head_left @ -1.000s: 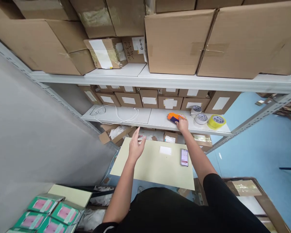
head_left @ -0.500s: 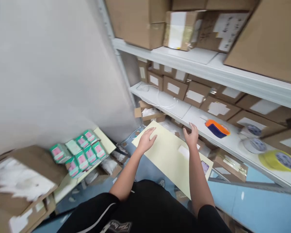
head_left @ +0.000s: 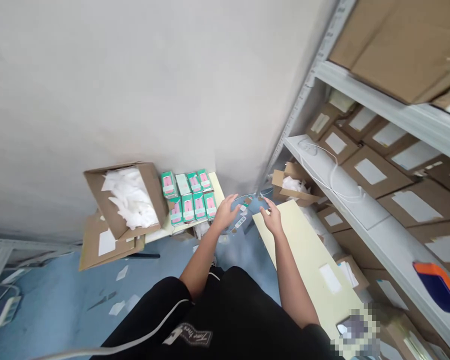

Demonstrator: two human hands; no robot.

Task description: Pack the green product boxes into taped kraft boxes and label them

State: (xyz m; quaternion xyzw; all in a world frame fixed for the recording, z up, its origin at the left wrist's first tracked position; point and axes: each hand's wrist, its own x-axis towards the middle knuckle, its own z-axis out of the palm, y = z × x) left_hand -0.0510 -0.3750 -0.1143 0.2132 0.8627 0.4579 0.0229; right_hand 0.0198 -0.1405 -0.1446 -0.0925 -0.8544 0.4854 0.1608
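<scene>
My left hand (head_left: 226, 214) is held out in the air with its fingers apart and nothing in it. To its left, several green-and-pink boxes (head_left: 188, 206) stand in rows on a pale yellow table (head_left: 218, 189). My right hand (head_left: 272, 218) hangs empty over the near corner of a second pale yellow table (head_left: 298, 240), fingers spread. An open cardboard box (head_left: 153, 200) full of white bags (head_left: 131, 200) lies tilted on its side beside the green-and-pink boxes.
Metal shelving (head_left: 333, 200) full of labelled cardboard boxes (head_left: 367, 172) lines the right side. A white cable (head_left: 332, 175) lies on its middle shelf. Another open box (head_left: 296, 185) stands by the wall. Paper scraps (head_left: 117, 307) and a power strip (head_left: 240, 222) lie on the blue floor.
My view has turned left, toward the wall and the green-and-pink boxes. Both hands have swung away from above the right-hand table and come closer together, still empty.
</scene>
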